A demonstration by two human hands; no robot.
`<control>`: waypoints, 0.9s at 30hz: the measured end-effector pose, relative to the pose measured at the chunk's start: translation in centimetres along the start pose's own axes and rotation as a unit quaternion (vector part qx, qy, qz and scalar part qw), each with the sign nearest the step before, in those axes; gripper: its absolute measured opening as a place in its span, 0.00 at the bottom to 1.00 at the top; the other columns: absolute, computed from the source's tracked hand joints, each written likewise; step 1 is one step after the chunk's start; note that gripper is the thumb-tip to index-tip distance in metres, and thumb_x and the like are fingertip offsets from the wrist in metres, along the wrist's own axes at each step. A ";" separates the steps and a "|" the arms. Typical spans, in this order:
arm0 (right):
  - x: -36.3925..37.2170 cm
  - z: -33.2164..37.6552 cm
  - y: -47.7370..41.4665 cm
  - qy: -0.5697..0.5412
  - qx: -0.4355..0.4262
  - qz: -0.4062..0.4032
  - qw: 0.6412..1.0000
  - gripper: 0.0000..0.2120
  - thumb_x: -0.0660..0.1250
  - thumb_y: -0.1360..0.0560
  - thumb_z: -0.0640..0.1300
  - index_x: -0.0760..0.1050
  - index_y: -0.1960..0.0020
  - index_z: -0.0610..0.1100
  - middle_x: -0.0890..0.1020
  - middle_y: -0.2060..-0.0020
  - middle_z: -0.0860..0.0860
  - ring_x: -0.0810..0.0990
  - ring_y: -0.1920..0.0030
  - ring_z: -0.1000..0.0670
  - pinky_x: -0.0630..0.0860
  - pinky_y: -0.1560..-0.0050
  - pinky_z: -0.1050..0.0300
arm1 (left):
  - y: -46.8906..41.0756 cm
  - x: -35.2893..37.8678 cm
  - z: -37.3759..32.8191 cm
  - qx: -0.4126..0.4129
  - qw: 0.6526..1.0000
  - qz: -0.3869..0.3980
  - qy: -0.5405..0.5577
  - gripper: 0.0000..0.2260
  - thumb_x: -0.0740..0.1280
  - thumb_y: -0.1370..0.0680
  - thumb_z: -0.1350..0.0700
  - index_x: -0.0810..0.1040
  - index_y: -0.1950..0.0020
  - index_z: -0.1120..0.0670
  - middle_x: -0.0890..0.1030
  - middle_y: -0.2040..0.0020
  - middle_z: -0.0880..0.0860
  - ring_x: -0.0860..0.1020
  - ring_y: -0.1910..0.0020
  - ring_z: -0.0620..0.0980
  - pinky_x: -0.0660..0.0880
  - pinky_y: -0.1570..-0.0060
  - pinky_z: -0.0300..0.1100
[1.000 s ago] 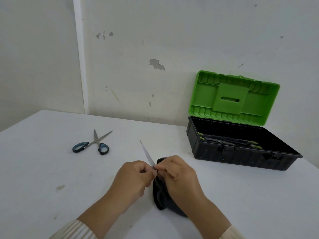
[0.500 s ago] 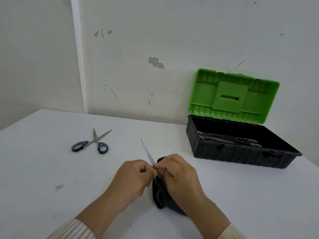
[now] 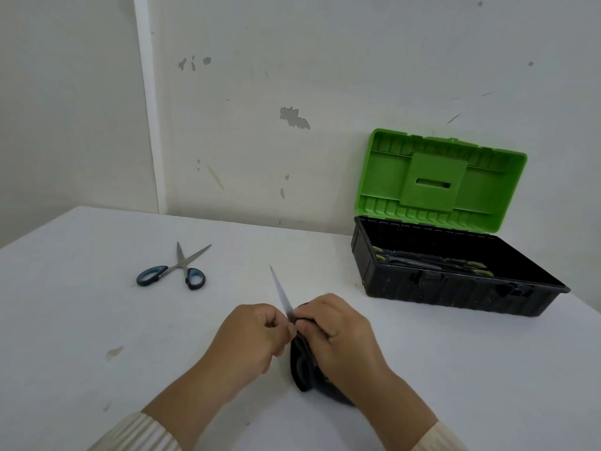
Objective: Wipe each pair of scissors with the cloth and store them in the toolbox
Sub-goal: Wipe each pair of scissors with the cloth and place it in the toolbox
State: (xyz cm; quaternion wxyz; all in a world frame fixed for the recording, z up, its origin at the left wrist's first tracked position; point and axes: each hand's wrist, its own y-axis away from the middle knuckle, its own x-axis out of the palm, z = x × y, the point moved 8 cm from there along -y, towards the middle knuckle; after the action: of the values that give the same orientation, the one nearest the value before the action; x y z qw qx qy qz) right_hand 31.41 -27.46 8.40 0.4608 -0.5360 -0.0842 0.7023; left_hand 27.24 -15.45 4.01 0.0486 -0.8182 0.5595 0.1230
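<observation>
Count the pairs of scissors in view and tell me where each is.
3 for sure: a blue-handled pair open on the table; a held pair, blade sticking out above the cloth; green-handled scissors in the toolbox, possibly two pairs overlapping.

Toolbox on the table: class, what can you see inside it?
Inside the open toolbox lie scissors with yellow-green handles, dark blades along the floor. Its near wall hides part of the floor, so their exact number is unclear.

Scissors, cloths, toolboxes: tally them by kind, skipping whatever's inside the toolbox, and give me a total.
Scissors: 2 (blue-handled pair lying on the table, held pair)
Cloth: 1
Toolbox: 1
Total: 4
</observation>
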 end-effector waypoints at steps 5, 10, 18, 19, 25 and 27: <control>-3.7 -5.1 -0.3 0.005 0.145 -0.115 0.983 0.09 0.67 0.27 0.36 0.82 0.54 0.47 0.79 0.57 0.51 0.76 0.59 0.59 0.67 0.55 0.79 | 0.1 0.0 -0.4 0.004 1.000 0.021 -0.002 0.11 0.69 0.25 0.57 0.76 0.66 0.58 0.75 0.75 0.49 0.66 0.80 0.46 0.62 0.78 0.32; -2.8 -3.7 -0.2 -0.072 0.162 0.039 0.983 0.09 0.67 0.29 0.41 0.80 0.65 0.53 0.78 0.60 0.55 0.76 0.56 0.58 0.71 0.57 0.72 | -0.1 -1.0 -0.2 -0.018 0.999 -0.007 0.045 0.09 0.69 0.26 0.58 0.77 0.66 0.59 0.76 0.75 0.50 0.66 0.81 0.46 0.61 0.79 0.35; 0.0 -2.4 0.3 -0.080 0.154 0.199 0.964 0.11 0.66 0.26 0.48 0.74 0.67 0.56 0.75 0.60 0.54 0.75 0.58 0.56 0.71 0.54 0.65 | -0.3 -1.0 0.5 -0.076 0.979 0.018 0.190 0.05 0.67 0.25 0.61 0.81 0.58 0.59 0.80 0.70 0.54 0.72 0.77 0.48 0.66 0.78 0.37; -0.2 -2.7 0.3 -0.085 0.160 0.188 0.965 0.10 0.66 0.26 0.48 0.75 0.66 0.53 0.76 0.60 0.54 0.75 0.58 0.55 0.71 0.54 0.64 | -0.3 -0.8 0.7 -0.098 0.966 0.029 0.237 0.05 0.66 0.24 0.60 0.81 0.56 0.59 0.81 0.69 0.55 0.73 0.77 0.48 0.67 0.78 0.37; -0.7 -3.5 0.1 -0.088 0.187 0.123 0.971 0.10 0.65 0.26 0.48 0.76 0.66 0.52 0.76 0.62 0.54 0.75 0.59 0.58 0.70 0.56 0.67 | -0.7 0.4 1.4 -0.125 0.885 0.051 0.446 0.06 0.68 0.31 0.58 0.79 0.56 0.58 0.83 0.64 0.55 0.79 0.72 0.48 0.78 0.72 0.39; -0.3 -3.2 0.0 -0.076 0.177 0.121 0.974 0.12 0.66 0.26 0.49 0.73 0.68 0.56 0.74 0.64 0.56 0.74 0.60 0.59 0.68 0.58 0.70 | -0.6 1.2 1.5 -0.107 0.918 0.042 0.380 0.03 0.66 0.26 0.61 0.79 0.56 0.59 0.83 0.65 0.54 0.80 0.69 0.48 0.77 0.68 0.41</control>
State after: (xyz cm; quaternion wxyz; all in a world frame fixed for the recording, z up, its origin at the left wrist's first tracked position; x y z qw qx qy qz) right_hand 34.07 -28.91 7.24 0.4523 -0.3976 0.0720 0.7951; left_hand 28.01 -16.01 2.23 -0.2607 -0.7793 0.5534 -0.1362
